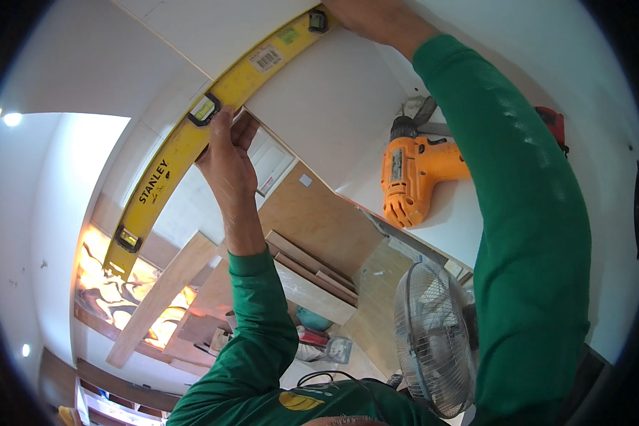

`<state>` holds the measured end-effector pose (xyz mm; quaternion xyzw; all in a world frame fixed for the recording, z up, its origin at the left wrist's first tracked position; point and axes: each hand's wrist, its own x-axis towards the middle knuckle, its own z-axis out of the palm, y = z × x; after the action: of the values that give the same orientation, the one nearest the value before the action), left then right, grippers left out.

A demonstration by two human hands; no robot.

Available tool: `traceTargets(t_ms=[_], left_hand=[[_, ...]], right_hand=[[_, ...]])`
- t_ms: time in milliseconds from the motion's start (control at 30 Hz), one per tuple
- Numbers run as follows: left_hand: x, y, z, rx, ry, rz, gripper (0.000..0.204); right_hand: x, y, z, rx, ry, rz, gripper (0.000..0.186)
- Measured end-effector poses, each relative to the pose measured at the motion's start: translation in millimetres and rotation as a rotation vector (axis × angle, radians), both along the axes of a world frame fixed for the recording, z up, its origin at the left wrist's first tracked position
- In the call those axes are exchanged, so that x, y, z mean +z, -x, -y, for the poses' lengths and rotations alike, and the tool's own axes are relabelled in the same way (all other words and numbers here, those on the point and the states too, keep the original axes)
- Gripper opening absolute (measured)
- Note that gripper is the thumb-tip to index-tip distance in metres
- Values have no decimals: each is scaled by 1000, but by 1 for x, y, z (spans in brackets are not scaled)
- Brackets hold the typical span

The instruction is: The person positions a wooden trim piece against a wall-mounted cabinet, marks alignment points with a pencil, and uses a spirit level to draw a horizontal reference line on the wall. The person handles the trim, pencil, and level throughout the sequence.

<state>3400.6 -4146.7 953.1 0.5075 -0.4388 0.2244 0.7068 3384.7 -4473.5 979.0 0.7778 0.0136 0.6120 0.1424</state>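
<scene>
- Spirit level [177, 145], yellow and long, ran diagonally from the top centre of the frame down toward the lower left, with both hands at it, set well apart from each other.
- Left hand [231, 170], left of centre: its thumb lay on the level just beside the middle vial [204, 108], the other fingers bent below the edge; whether they closed round it could not be told.
- Right hand [376, 15], at the frame's top edge: it was at the level's upper end, but its fingertips were out of sight, so its grip could not be told.
- Beyond the left hand, the level's lower-left length had no hand on it; uneven pressure or a slackened thumb could have let that end tip or slide.
- Orange drill [408, 177], right of centre, lay on a white panel [341, 106] near the green right sleeve [532, 177]; a careless sweep of that arm might have knocked it off the edge.
- Farther out, a wire-caged fan [433, 341] stood at lower right, stacked boards [312, 287] lay at lower centre, and a wooden plank [162, 302] slanted at lower left.
</scene>
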Motion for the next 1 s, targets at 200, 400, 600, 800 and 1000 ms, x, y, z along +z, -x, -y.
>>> traceTargets(t_ms=[200,400,600,800,1000], left_hand=[[-1,1,0,-1,13,-15,38],[-1,-3,-1,-12,0,-20,39],[-1,-1,-4,-4,0,-18,38],[1,5,3,-38,0,4,34],[1,6,0,-28,-22,35,34]], right_hand=[[1,-4,-3,-22,-25,12,16],[0,-1,-2,-43,-31,2,16],[3,5,-8,-63,-31,-105,20],[19,33,-8,21,-114,-285,34],[66,110,-39,-75,-308,-543,51]])
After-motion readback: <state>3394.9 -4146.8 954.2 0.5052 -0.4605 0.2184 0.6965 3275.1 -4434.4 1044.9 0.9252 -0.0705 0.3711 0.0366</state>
